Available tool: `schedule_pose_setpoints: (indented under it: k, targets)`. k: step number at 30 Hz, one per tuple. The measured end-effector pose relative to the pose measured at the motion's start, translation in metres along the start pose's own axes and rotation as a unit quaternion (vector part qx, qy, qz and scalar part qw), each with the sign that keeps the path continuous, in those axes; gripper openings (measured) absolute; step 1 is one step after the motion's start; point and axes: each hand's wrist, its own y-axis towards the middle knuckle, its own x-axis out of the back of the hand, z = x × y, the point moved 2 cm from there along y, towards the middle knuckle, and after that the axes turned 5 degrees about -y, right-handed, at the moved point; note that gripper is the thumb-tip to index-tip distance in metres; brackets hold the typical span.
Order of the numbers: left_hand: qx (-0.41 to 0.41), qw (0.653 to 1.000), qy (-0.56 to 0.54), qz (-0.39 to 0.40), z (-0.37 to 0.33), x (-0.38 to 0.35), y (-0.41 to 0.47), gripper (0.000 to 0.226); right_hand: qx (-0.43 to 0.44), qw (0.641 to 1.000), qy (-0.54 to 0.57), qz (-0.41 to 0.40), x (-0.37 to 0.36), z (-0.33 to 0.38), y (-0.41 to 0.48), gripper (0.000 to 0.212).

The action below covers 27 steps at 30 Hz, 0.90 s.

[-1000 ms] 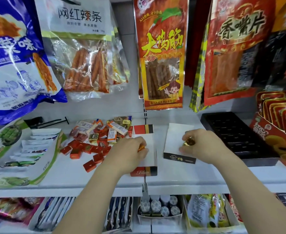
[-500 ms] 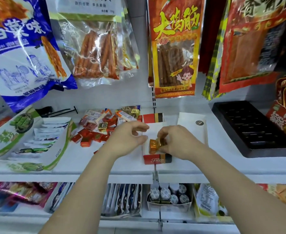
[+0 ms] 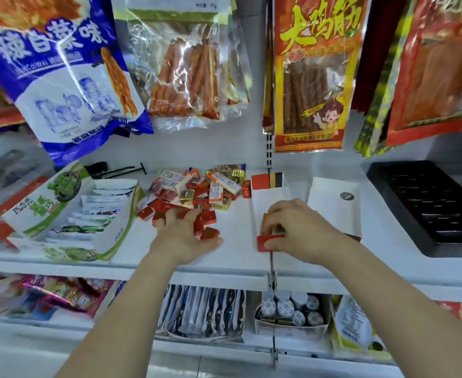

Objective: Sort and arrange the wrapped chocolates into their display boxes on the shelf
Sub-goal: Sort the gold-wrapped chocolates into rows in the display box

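Rests the left hand [image 3: 182, 233], fingers spread, on the red wrapped chocolates [image 3: 210, 217] at the near edge of the pile on the shelf [image 3: 236, 214]. Pinches an orange-wrapped chocolate [image 3: 265, 221] with the right hand [image 3: 298, 230], thumb and fingers curled round it, inside the near end of the red-fronted display box [image 3: 268, 195]. Just right of that, 1 white box [image 3: 330, 214]; further right, 1 black tray [image 3: 426, 208].
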Motion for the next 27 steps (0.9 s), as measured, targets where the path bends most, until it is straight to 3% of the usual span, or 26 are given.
schedule_pose_setpoints:
  k: [6, 11, 16, 20, 23, 27]
  targets:
    - [-0.027, 0.996, 0.018, -0.079, -0.017, -0.015, 0.0, 0.073, 0.012, 0.998, 0.054, -0.025, 0.001, 0.006, 0.004, 0.016]
    - [-0.024, 0.993, 0.06, -0.095, -0.032, -0.024, -0.004, 0.066, -0.023, 0.997, 0.066, -0.024, 0.008, -0.003, -0.003, 0.041]
    - [-0.029, 0.993, 0.036, -0.11, -0.028, -0.02, -0.001, 0.054, 0.002, 0.99, 0.057, -0.126, 0.004, 0.03, 0.005, 0.025]
    - [-0.06, 0.985, -0.028, -0.158, -0.013, -0.011, 0.002, 0.037, 0.044, 0.989, 0.067, -0.125, -0.003, 0.063, 0.022, 0.032]
    - [-0.046, 0.976, -0.145, -0.156, 0.005, 0.0, 0.01, 0.024, 0.043, 0.993, 0.035, -0.102, -0.008, 0.076, 0.04, 0.037]
    - [0.027, 0.916, -0.384, -0.116, 0.029, 0.017, 0.012, 0.012, 0.038, 0.997, 0.019, -0.067, -0.018, 0.093, 0.064, 0.043]
